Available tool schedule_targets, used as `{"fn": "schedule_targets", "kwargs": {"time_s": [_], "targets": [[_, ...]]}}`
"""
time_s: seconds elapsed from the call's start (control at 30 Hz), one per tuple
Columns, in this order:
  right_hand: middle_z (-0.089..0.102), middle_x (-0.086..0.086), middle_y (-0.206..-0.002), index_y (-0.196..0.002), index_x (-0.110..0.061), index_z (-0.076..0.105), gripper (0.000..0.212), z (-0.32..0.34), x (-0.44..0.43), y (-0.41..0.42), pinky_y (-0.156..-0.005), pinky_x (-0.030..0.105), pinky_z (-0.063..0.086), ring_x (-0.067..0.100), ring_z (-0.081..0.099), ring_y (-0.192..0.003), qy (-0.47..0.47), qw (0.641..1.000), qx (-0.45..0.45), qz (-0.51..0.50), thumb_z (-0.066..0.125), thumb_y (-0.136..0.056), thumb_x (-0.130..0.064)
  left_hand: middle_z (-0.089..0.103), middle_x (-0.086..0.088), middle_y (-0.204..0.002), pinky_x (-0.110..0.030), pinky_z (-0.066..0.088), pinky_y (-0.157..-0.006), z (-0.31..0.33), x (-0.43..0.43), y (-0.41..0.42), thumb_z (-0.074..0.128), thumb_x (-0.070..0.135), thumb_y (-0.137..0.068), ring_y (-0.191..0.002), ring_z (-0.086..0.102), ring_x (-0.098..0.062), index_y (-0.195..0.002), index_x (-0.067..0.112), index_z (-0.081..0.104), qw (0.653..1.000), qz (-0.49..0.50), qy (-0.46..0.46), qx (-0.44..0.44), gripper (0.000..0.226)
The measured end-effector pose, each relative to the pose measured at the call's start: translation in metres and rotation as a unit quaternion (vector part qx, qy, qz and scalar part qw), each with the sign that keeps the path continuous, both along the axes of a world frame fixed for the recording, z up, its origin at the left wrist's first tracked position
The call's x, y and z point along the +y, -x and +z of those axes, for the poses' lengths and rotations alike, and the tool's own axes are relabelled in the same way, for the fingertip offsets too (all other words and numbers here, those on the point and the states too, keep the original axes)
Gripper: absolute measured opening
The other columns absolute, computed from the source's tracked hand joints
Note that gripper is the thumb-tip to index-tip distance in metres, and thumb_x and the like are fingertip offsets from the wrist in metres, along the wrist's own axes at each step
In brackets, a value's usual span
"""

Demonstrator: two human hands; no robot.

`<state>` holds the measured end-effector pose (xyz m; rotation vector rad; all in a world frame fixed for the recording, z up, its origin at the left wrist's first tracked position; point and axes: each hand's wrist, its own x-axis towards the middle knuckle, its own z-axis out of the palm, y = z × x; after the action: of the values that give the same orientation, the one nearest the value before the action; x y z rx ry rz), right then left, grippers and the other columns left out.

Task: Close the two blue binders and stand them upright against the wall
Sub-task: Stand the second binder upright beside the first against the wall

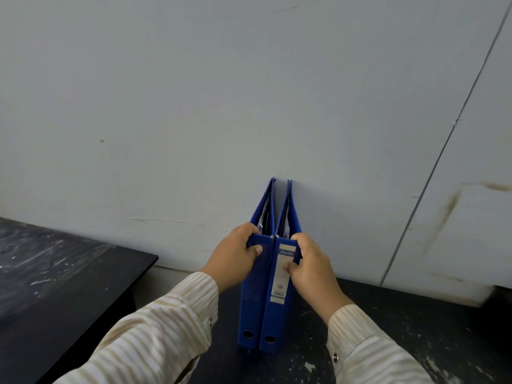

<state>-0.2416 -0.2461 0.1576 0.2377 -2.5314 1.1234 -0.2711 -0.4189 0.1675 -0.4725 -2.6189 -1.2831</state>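
Pinching spine tops, our left hand (235, 256) holds the left binder (253, 295), right hand (313, 261) the right binder (273, 322), both running straight to the wall (194, 106).

Cream sleeves (155, 328) with faint tan stripes end in cuffs (346, 318) fastened by possibly metal snaps (335, 356).

place: plain office or storeroom | cues: blue binders (277, 322), scuffed black table (69, 273), bare panel wall (249, 92)
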Motion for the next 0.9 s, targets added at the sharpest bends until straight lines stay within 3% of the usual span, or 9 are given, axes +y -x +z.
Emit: {"fn": "schedule_targets", "kwargs": {"time_s": [0.3,0.5,0.9], "targets": [[0.054,-0.004,-0.098,-0.1,-0.027,0.044,0.027,-0.002,-0.001,0.0,-0.063,0.017,0.049,0.005,0.055,-0.082,-0.006,1.0,0.005,-0.015,0.061,-0.087,-0.011,0.054,0.011,-0.088,-0.017,0.038,-0.062,0.001,0.0,-0.001,0.055,0.019,-0.093,-0.075,0.051,-0.004,-0.097,0.029,0.048,1.0,-0.002,0.0,-0.004,0.013],[0.053,-0.002,-0.105,-0.112,-0.027,0.039,0.033,-0.008,-0.009,-0.002,-0.064,0.018,0.048,0.008,0.055,-0.086,0.002,0.999,0.003,-0.04,0.055,-0.09,-0.009,0.052,0.013,-0.084,-0.017,0.036,-0.061,0.002,0.0,-0.001,0.055,0.018,-0.092,-0.072,0.05,-0.003,-0.095,0.027,0.048,1.0,-0.002,-0.001,-0.003,0.012],[0.052,-0.004,-0.095,-0.099,-0.031,0.036,0.031,-0.011,-0.01,0.003,-0.054,0.014,0.043,0.002,0.052,-0.076,-0.004,0.997,0.009,-0.075,0.055,-0.089,-0.008,0.049,0.014,-0.08,-0.016,0.034,-0.059,0.0,0.002,0.002,0.056,0.017,-0.092,-0.069,0.048,-0.003,-0.092,0.029,0.047,1.0,-0.011,0.001,0.004,0.015]]}}
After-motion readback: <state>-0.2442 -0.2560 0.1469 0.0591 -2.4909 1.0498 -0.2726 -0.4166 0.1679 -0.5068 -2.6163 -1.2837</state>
